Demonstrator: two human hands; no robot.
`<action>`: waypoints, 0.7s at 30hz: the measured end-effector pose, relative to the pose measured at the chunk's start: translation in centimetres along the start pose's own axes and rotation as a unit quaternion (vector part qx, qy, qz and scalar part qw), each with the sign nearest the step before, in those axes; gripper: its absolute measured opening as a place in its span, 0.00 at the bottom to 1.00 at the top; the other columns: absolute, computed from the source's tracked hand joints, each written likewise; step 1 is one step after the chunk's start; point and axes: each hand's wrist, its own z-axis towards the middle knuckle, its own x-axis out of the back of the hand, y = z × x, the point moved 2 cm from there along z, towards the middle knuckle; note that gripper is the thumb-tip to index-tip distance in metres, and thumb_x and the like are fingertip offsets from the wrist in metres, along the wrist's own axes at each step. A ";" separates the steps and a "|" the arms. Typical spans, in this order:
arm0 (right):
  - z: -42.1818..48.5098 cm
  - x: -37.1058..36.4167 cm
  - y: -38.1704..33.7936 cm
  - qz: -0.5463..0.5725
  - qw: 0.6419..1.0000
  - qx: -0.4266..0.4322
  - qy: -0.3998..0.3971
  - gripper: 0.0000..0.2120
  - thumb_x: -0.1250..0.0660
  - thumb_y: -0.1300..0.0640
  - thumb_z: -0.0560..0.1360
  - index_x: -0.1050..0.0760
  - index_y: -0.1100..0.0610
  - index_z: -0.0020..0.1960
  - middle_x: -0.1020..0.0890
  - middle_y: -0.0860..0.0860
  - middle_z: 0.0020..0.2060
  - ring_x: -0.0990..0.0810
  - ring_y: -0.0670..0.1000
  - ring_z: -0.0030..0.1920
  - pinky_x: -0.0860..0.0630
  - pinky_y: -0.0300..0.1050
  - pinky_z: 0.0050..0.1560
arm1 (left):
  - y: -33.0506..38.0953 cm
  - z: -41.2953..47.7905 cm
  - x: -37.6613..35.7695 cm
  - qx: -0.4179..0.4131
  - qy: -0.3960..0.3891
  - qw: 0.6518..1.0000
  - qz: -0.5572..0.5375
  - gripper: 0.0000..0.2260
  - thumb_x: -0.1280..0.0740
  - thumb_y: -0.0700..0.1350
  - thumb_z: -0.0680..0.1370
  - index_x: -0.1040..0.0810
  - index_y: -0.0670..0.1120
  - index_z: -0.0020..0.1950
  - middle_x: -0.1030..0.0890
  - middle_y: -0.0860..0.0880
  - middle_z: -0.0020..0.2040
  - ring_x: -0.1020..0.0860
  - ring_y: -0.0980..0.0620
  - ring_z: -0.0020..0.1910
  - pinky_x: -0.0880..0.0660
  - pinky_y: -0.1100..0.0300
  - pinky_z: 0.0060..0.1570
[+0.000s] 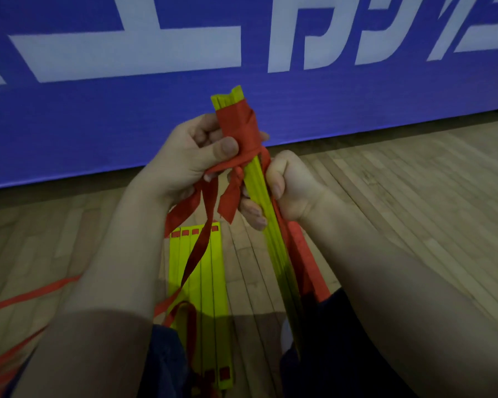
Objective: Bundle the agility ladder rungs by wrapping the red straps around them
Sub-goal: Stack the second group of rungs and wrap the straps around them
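Rungs (256,179), stacked in a yellow bundle, stand tilted between both hands above the floor (400,196). Left hand (190,159) pinches the red strap (237,122) wrapped near their top; right hand (291,185) grips the bundle.

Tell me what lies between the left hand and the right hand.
In the head view, the bundle of yellow rungs runs between the left hand and right hand, both gripping it. A knotted end of the red strap hangs there too.
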 end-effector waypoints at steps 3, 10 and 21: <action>1.1 0.5 0.9 0.092 0.992 0.004 -0.090 0.25 0.31 0.62 0.47 0.31 0.74 0.41 0.30 0.59 0.22 0.28 0.58 0.19 0.26 0.43 0.25 | 0.6 0.0 -0.6 0.008 -0.034 0.999 -0.001 0.28 0.25 0.61 0.63 0.22 0.46 0.56 0.15 0.48 0.49 0.31 0.58 0.21 0.36 0.71 0.20; 1.8 0.9 1.7 0.246 0.952 0.034 -0.178 0.17 0.35 0.70 0.56 0.29 0.76 0.43 0.21 0.69 0.34 0.20 0.68 0.34 0.23 0.52 0.37 | 1.0 0.4 -2.0 0.020 0.005 0.997 0.071 0.31 0.26 0.66 0.59 0.23 0.38 0.36 0.24 0.46 0.22 0.32 0.52 0.15 0.38 0.67 0.17; -0.3 1.6 -1.4 -0.198 0.916 0.213 0.276 0.19 0.42 0.67 0.54 0.26 0.60 0.43 0.24 0.46 0.28 0.25 0.43 0.29 0.29 0.38 0.32 | 0.8 2.3 -2.1 0.008 0.289 0.940 0.179 0.15 0.22 0.57 0.65 0.20 0.50 0.41 0.18 0.53 0.35 0.20 0.57 0.34 0.22 0.57 0.36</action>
